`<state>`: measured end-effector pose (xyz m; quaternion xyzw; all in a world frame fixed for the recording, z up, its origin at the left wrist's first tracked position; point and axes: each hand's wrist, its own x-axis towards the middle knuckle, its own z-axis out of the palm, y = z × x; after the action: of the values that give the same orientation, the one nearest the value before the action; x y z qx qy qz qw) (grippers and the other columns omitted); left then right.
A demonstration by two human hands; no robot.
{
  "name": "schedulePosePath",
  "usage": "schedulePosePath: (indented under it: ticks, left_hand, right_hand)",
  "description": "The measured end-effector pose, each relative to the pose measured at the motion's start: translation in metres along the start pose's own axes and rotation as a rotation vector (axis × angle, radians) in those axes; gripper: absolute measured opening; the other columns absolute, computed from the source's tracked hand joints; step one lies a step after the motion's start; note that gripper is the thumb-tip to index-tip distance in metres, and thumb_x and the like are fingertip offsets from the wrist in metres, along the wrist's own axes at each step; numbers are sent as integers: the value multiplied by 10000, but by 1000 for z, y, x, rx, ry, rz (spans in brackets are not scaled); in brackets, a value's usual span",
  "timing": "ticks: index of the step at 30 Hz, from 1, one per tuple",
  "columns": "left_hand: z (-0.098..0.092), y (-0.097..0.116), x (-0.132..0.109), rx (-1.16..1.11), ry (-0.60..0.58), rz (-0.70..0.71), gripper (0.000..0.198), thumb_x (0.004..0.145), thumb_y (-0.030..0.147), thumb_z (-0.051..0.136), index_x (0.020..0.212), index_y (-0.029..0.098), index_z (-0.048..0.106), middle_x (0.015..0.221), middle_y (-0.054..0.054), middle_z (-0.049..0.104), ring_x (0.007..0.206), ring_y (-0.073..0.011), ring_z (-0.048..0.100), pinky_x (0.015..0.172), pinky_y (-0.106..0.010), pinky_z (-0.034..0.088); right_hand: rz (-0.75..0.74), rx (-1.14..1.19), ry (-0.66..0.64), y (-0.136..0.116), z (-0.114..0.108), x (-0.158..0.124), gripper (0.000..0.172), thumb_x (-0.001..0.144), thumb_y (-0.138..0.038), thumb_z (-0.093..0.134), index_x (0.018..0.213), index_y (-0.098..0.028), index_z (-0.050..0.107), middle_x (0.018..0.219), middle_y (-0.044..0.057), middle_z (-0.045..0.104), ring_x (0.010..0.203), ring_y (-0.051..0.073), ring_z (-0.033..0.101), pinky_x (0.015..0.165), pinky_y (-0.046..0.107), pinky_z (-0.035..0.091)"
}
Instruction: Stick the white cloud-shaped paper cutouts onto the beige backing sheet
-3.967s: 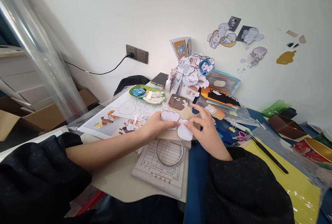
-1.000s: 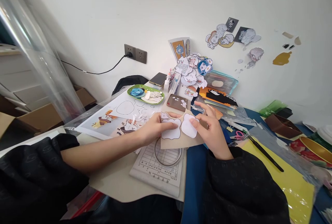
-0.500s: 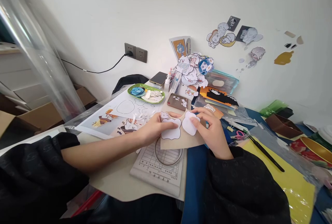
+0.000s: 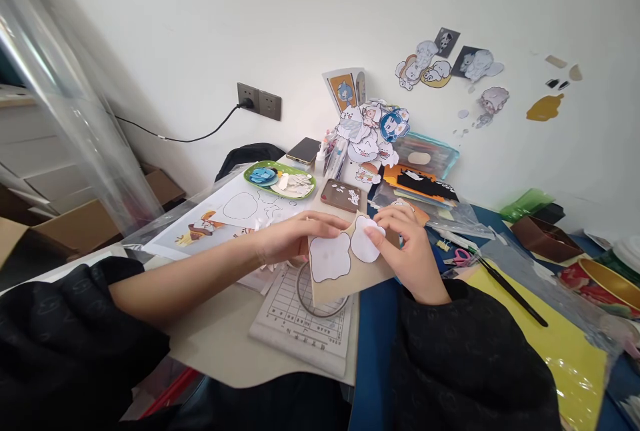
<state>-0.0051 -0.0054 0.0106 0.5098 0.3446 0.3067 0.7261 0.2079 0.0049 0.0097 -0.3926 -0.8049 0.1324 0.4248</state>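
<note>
Between my hands is a beige sheet of paper (image 4: pixel 345 286), with two white paper shapes in dark outline on its face. My left hand (image 4: pixel 295 234) is closed at the sheet's upper left corner, its fingertips at the top of the wavy-edged white shape (image 4: pixel 330 259); part of its grip is hidden. My right hand (image 4: pixel 407 248) pinches the sheet's right side, thumb resting on the smaller white shape (image 4: pixel 364 244) and fingers behind. Below the sheet, a grey ring (image 4: pixel 324 316) lies over a pad of printed forms (image 4: pixel 305 334).
A green tray (image 4: pixel 250 181) of blue and white paper pieces stands behind my left hand, near a brown tray (image 4: pixel 327 199). On the right lie pink-handled scissors (image 4: pixel 461 258), a black pen-like tool (image 4: pixel 515 294) and a yellow sheet (image 4: pixel 565 351). Cut-out figures (image 4: pixel 363 131) are clustered at the back.
My left thumb has come off the front of the wavy-edged shape, and that shape sits lower. The sheet's lower left corner has dipped. A small printed figure by my left fingers no longer shows.
</note>
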Motion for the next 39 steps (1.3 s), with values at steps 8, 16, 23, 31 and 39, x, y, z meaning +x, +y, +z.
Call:
schedulePosePath:
  ticks: [8, 16, 23, 31, 39]
  left_hand:
    - [-4, 24, -11, 336, -52, 72, 322, 781, 438, 574, 901, 165, 697, 815, -59, 675, 684, -147, 559, 573, -222, 383]
    - [0, 28, -19, 641, -17, 74, 260, 790, 414, 584, 748, 164, 640, 507, 50, 357, 452, -70, 233, 413, -222, 158]
    - [0, 18, -14, 563, -61, 121, 337, 776, 435, 607, 603, 171, 485, 487, 73, 255, 444, -61, 186, 402, -223, 127]
    - [0, 4, -5, 466, -54, 152, 285, 790, 435, 589, 759, 154, 624, 527, 57, 342, 467, -62, 228, 422, -225, 146]
    - [1, 6, -6, 466, -32, 146, 339, 758, 482, 608, 676, 156, 574, 520, 68, 277, 465, -64, 208, 424, -224, 138]
  right_hand:
    - [-127, -124, -33, -15, 4, 0, 230, 812, -283, 596, 614, -221, 497, 773, 13, 630, 909, 235, 516, 879, 476, 322]
    - [-185, -177, -71, -22, 11, -1, 216, 806, -283, 600, 626, -222, 498, 771, 6, 618, 910, 227, 515, 879, 471, 295]
    - [-175, -140, -99, -26, 8, -2, 212, 817, -262, 576, 631, -223, 483, 767, 9, 614, 915, 231, 519, 850, 465, 328]
    - [-138, -124, -90, -20, 8, -2, 229, 830, -250, 543, 613, -222, 476, 771, 14, 609, 897, 230, 521, 849, 464, 340]
    - [-125, -130, -100, -19, 9, -2, 224, 826, -259, 547, 614, -222, 485, 793, 9, 611, 895, 224, 520, 843, 453, 341]
